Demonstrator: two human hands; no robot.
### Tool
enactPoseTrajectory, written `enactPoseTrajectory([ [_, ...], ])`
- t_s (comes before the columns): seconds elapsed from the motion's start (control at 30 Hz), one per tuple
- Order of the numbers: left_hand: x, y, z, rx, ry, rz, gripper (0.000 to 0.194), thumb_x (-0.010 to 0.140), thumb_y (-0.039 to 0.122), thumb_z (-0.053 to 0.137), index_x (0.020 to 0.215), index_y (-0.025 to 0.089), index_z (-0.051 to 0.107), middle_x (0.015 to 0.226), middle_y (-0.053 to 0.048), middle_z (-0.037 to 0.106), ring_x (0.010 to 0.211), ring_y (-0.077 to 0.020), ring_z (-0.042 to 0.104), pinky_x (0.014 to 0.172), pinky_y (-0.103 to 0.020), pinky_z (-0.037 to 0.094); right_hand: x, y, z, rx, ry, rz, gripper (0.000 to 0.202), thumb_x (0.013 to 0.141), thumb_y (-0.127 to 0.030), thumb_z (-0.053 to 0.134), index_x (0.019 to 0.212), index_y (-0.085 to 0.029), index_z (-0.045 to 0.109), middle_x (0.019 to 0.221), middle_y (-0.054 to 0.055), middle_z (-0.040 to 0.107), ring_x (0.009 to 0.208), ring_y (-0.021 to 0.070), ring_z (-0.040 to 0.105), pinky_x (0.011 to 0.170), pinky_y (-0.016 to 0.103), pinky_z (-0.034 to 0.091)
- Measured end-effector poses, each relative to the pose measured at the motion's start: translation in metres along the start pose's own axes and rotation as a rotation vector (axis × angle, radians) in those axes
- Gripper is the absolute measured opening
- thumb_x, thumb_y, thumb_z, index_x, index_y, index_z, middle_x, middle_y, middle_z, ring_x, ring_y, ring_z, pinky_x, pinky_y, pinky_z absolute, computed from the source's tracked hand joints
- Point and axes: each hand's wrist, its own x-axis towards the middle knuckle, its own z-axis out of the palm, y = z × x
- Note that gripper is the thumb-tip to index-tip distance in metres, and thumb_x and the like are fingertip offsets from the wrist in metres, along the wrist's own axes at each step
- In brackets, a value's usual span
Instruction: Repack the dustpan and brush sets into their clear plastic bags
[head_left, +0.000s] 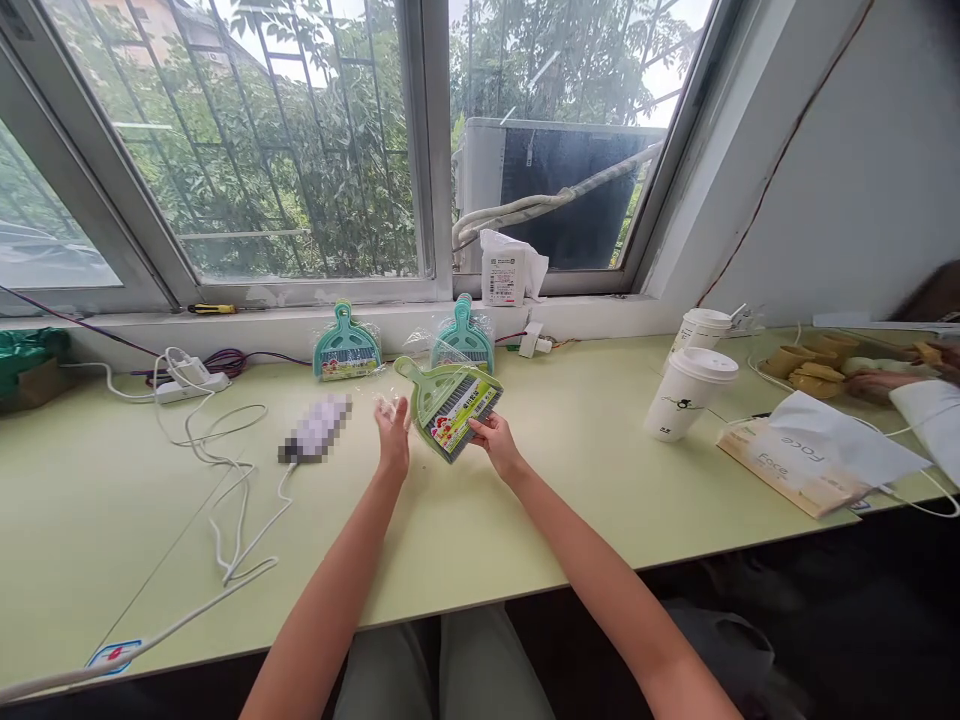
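Observation:
A light green dustpan-and-brush set [454, 405] is tilted above the table, its handle toward the upper left. My right hand [496, 445] grips its lower right edge, thumb over the printed label. Just left of the set, my left hand [393, 432] is upright with clear crinkled plastic at its fingertips; its fingers look bent around the plastic. Behind, a teal set [346, 350] in clear wrap leans against the sill wall, and another teal set [463, 340] leans there, partly hidden by the green one.
A phone [315, 430] with a white cable lies left, near a power strip [193, 387]. At right are a white cup [681, 400], a tissue pack [799, 460], and another person's hand [874, 385] by a food container. Table's front edge [465, 607] is near.

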Motion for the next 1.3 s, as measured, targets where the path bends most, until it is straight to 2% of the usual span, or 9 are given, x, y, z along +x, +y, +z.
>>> enactPoseTrajectory([
  [0.1, -0.003, -0.008, 0.009, -0.299, -0.313, -0.235, 0.057, 0.080, 0.061, 0.056, 0.116, 0.017, 0.055, 0.115, -0.014, 0.065, 0.106, -0.0294, 0.063, 0.090, -0.045, 0.053, 0.000, 0.001, 0.001, 0.002, 0.000, 0.003, 0.042, 0.062, -0.039, 0.081, 0.092, -0.017, 0.061, 0.098, 0.007, 0.071, 0.090, 0.0232, 0.069, 0.086, 0.042, 0.057],
  [0.33, -0.024, 0.001, 0.023, -0.392, -0.461, -0.334, 0.055, 0.070, 0.048, 0.075, 0.114, 0.018, 0.061, 0.113, -0.012, 0.068, 0.106, -0.0299, 0.064, 0.090, -0.043, 0.055, -0.001, 0.000, 0.003, 0.029, 0.100, -0.050, 0.036, 0.066, -0.036, 0.078, 0.091, -0.018, 0.059, 0.097, 0.007, 0.070, 0.096, 0.0235, 0.067, 0.087, 0.041, 0.057],
  [0.53, -0.023, 0.004, 0.023, -0.357, -0.405, -0.152, 0.075, 0.064, 0.035, 0.080, 0.129, 0.021, 0.045, 0.123, -0.011, 0.063, 0.111, -0.0280, 0.061, 0.093, -0.042, 0.052, -0.002, 0.002, 0.007, 0.050, 0.087, -0.053, 0.034, 0.068, -0.035, 0.075, 0.092, -0.018, 0.059, 0.099, 0.006, 0.070, 0.095, 0.0226, 0.067, 0.088, 0.039, 0.056],
  [0.73, -0.030, -0.005, 0.028, -0.113, -0.158, -0.015, 0.072, 0.078, 0.036, 0.065, 0.139, 0.022, 0.028, 0.134, -0.014, 0.053, 0.122, -0.0261, 0.054, 0.100, -0.041, 0.046, -0.003, 0.003, 0.010, 0.068, 0.086, -0.036, 0.035, 0.068, -0.034, 0.074, 0.095, -0.018, 0.058, 0.100, 0.006, 0.070, 0.097, 0.0222, 0.067, 0.088, 0.038, 0.056],
  [0.87, -0.040, 0.011, 0.026, 0.229, 0.007, 0.313, 0.091, 0.083, 0.037, 0.061, 0.149, 0.023, 0.001, 0.154, -0.017, 0.022, 0.141, -0.0274, 0.029, 0.111, -0.045, 0.032, -0.004, 0.000, 0.010, 0.088, 0.077, -0.069, 0.038, 0.067, -0.035, 0.075, 0.096, -0.018, 0.057, 0.102, 0.006, 0.070, 0.097, 0.0220, 0.067, 0.088, 0.038, 0.056],
  [0.97, -0.042, 0.023, 0.022, 0.558, 0.132, 0.502, 0.083, 0.081, 0.039, 0.065, 0.148, 0.020, 0.019, 0.158, -0.016, 0.006, 0.146, -0.0324, 0.008, 0.115, -0.054, 0.016, -0.003, -0.001, 0.009, 0.049, 0.077, -0.086, 0.040, 0.068, -0.036, 0.074, 0.100, -0.019, 0.057, 0.104, 0.006, 0.069, 0.097, 0.0212, 0.066, 0.088, 0.037, 0.056],
  [1.1, -0.038, 0.025, 0.016, 0.810, 0.029, 0.608, 0.021, 0.088, 0.034, 0.056, 0.106, 0.025, 0.063, 0.138, -0.008, 0.050, 0.134, -0.0314, 0.035, 0.114, -0.056, 0.012, -0.002, 0.002, 0.007, 0.016, 0.064, -0.096, 0.042, 0.068, -0.037, 0.075, 0.102, -0.020, 0.056, 0.103, 0.006, 0.069, 0.096, 0.0213, 0.067, 0.086, 0.038, 0.057],
  [1.17, -0.036, 0.022, 0.014, 0.831, -0.014, 0.619, 0.013, 0.089, 0.032, 0.054, 0.089, 0.025, 0.066, 0.118, -0.005, 0.064, 0.118, -0.0286, 0.050, 0.108, -0.051, 0.023, -0.001, 0.004, 0.007, 0.013, 0.069, -0.094, 0.043, 0.067, -0.037, 0.075, 0.101, -0.019, 0.056, 0.102, 0.006, 0.070, 0.095, 0.0214, 0.067, 0.086, 0.038, 0.057],
  [1.3, -0.034, 0.019, 0.011, 0.817, -0.058, 0.614, 0.011, 0.088, 0.030, 0.056, 0.084, 0.024, 0.065, 0.091, -0.005, 0.069, 0.092, -0.0250, 0.057, 0.089, -0.042, 0.037, 0.000, 0.007, 0.008, -0.025, 0.108, -0.064, 0.039, 0.067, -0.037, 0.075, 0.097, -0.020, 0.057, 0.100, 0.006, 0.069, 0.092, 0.0207, 0.067, 0.086, 0.039, 0.057],
])
